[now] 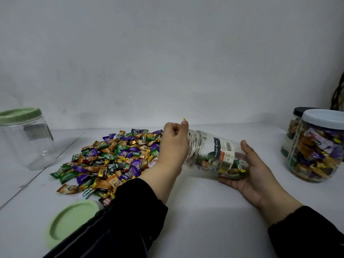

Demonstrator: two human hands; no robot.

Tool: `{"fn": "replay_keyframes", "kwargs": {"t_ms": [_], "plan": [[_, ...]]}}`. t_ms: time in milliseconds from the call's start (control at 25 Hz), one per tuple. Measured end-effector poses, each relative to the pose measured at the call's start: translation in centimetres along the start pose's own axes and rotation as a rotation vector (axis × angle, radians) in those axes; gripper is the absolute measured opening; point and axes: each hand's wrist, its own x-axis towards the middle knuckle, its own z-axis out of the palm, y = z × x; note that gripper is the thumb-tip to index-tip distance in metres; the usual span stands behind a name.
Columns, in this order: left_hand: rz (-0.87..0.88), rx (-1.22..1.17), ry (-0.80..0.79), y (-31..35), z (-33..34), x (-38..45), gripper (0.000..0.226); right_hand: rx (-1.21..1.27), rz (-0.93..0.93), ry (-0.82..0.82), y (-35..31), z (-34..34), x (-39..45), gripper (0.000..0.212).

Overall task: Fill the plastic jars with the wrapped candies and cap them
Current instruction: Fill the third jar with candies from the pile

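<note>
Currently the open jar [216, 155] is tipped on its side near the middle of the tabletop [204, 211], mouth toward the candy pile [115, 157]. That is likely so candies can be fed in sideways straight from the pile rather than lifted over a rim. The jar is cradled from below and behind by the right hand [249, 174], fingers curled under its base, so it is kept from rolling. It is roughly a third full, candies settled along the lower side.

The left hand [174, 144] is held at the jar's mouth, fingers bunched; a small yellow scrap [184, 119] shows above the thumb, possibly a wrapper end pinched there. The view is too poor to be sure.

A loose green lid [72, 220] is parked toward the near left edge, within reach, probably kept for this jar. An empty jar [28, 138] with a green cap on it is set at the far left edge, next in line by the look of it. Two filled, capped jars are grouped at the far right edge, out of the working zone: white-lidded jar [316, 149] in front, black-lidded jar [296, 127] behind.

Judged status: two jars done, one being filled, one untouched.
</note>
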Motion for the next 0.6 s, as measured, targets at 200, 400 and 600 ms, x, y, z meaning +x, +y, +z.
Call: {"fn": "replay_keyframes", "kwargs": {"t_ms": [200,400,600], "plan": [[0.163,0.101,-0.215,-0.3,-0.3,-0.3,0.030,0.153,0.029,0.045,-0.4,-0.2,0.1,0.090],[0.218,0.313,-0.069,-4.4,0.1,2.3,0.029,0.306,0.019,0.154,-1.5,-1.2,0.2,0.072],[0.251,1.044,-0.345,-7.5,4.2,6.8,0.035,0.446,-0.015,0.224,-3.0,-2.2,0.3,0.051]]}}
